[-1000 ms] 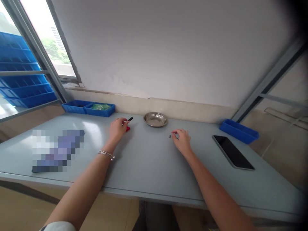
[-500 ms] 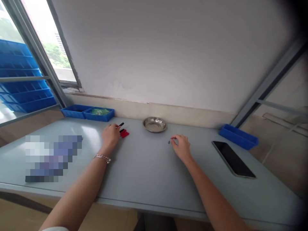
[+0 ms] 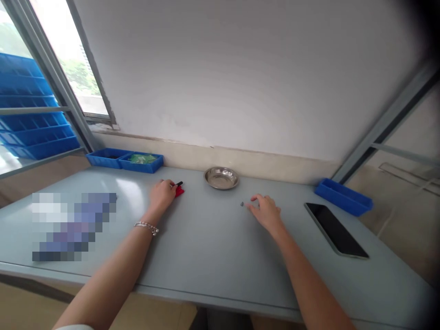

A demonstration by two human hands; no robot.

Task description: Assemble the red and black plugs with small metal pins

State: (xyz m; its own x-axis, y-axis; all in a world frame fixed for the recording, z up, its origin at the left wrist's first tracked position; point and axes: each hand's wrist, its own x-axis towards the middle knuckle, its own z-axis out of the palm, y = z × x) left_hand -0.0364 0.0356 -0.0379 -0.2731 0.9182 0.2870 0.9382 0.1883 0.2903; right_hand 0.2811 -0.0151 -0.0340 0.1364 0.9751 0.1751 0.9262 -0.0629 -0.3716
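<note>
My left hand (image 3: 163, 195) is closed on a short slim black rod (image 3: 179, 184) whose end sticks out past the fingertips. Beneath it, red pieces (image 3: 179, 191) lie on the table, partly covered by the fingers; their kind is too small to tell. To the right, my right hand (image 3: 267, 211) hovers with thumb and forefinger apart and nothing between them. A tiny dark grey piece (image 3: 242, 204) lies just left of those fingertips, apart from them. Between the hands, farther back, stands a round shallow steel dish (image 3: 222, 185).
Two blue bins stand at the back left, one with green-and-white packets (image 3: 142, 158). At right are a long blue bin (image 3: 343, 197) and a black-screened phone (image 3: 336, 230). A blurred-out object (image 3: 74, 227) lies at left, near stacked blue bins (image 3: 27, 101). A wall closes the back.
My left hand has lowered slightly and moved right with the black rod, over the red pieces. My right hand has shifted a little right, away from the small grey piece.
</note>
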